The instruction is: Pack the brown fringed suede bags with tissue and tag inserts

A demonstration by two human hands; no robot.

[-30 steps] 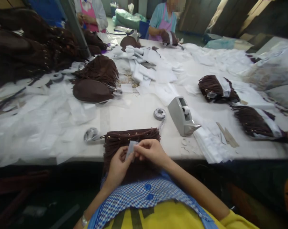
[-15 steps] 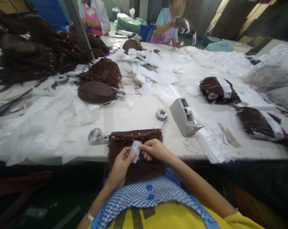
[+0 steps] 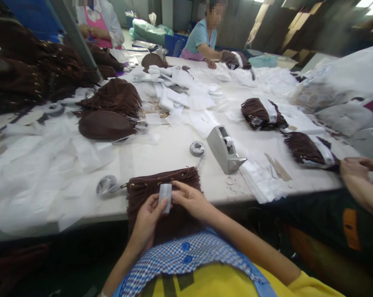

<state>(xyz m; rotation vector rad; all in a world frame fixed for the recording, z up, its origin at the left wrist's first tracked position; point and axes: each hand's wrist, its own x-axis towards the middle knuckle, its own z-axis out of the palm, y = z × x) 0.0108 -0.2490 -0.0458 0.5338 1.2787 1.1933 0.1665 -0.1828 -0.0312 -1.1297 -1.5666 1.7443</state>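
Observation:
A dark brown fringed bag [image 3: 149, 194] hangs over the near edge of the white table [image 3: 171, 152], right in front of me. My left hand [image 3: 147, 218] pinches the lower end of a small pale wrapped piece [image 3: 165, 196] against the bag. My right hand [image 3: 191, 200] is closed on that same piece from the right, fingertips touching it. A metal ring on a strap [image 3: 107, 184] lies left of the bag.
A grey tape dispenser [image 3: 225, 149] and a tape roll [image 3: 197, 148] stand beyond the bag. More brown fringed bags [image 3: 112, 107] and white wrapping sheets [image 3: 34, 173] cover the table. Another person's hand [image 3: 355, 168] reaches in at right. Two people work at the far end.
The view has swung right and down a little. My hands have turned the pale piece upright on the bag. Another person's hand has come further in from the right.

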